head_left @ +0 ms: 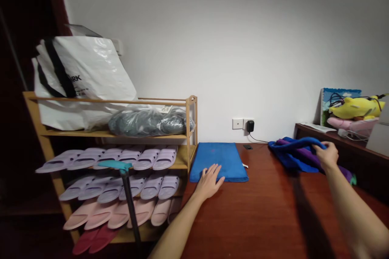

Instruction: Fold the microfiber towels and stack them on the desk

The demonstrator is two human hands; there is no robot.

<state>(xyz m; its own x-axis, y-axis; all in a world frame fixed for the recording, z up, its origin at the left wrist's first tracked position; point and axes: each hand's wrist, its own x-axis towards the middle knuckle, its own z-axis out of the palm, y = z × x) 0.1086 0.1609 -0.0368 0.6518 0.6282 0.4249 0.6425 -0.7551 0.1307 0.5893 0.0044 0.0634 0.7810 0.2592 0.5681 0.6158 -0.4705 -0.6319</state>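
Note:
My left hand (209,182) rests with spread fingers on the near edge of a folded blue towel (220,162), which lies flat at the left of the reddish-brown table (243,218). At the right, my right hand (327,156) pinches a corner of another blue cloth (298,145) and lifts part of it. The rest of that cloth lies loosely on the table. Under and beside it shows a purple cloth (306,156), and a bit of green (353,179) pokes out near my wrist.
Left of the table stands a wooden shoe rack (192,129) with lilac, pink and red slippers, a white bag (91,73) and a plastic-wrapped grey bundle (148,121). A teal-topped handle (115,165) rises before it. A black plug (250,126) sits on the wall; a yellow plush toy (355,108) lies at right.

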